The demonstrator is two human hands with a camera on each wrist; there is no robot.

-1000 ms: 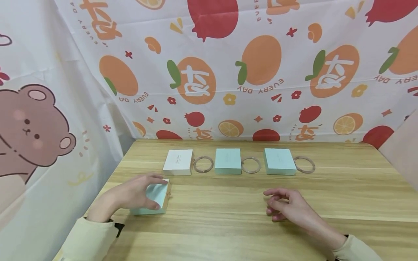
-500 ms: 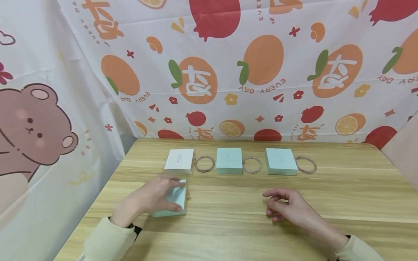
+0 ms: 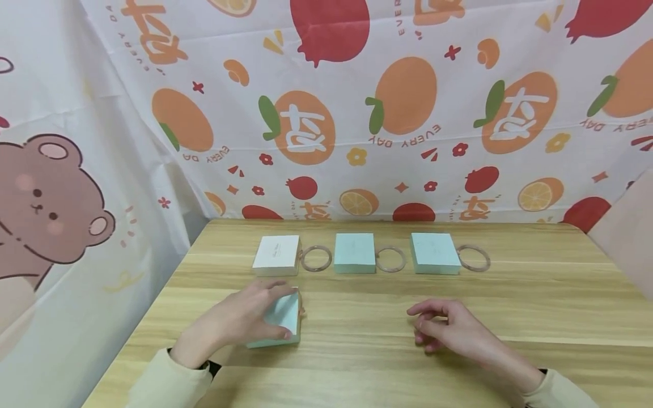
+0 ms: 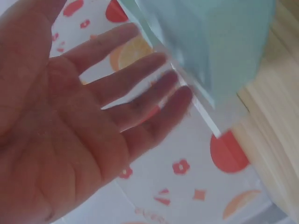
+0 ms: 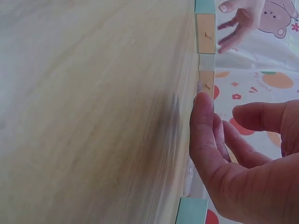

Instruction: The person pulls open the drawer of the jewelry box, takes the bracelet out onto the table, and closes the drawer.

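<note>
My left hand (image 3: 240, 317) hovers over a mint-green jewellery box (image 3: 282, 317) at the table's left front. Its fingers are spread and nearly straight in the left wrist view, fingertips close to the box (image 4: 210, 42) edge. The right wrist view places this hand (image 5: 245, 18) just above the box (image 5: 205, 32), whose side is tan with a small ribbon-like tab. My right hand (image 3: 454, 328) rests at the right of the table, fingers loosely curled and holding nothing. At the back stand a white box (image 3: 276, 254) and two mint boxes, the middle (image 3: 354, 251) and right (image 3: 435, 252).
To the right of each back box lies a translucent bangle: left (image 3: 316, 270), middle (image 3: 391, 270) and right (image 3: 474, 269). The wooden table (image 3: 352, 362) meets a fruit-print cloth (image 3: 352, 113) behind and a bear-print cloth (image 3: 56, 198) on the left.
The front mint box has moved right along the table with my left hand, most of the way in the earlier half second. My right hand has hardly moved.
</note>
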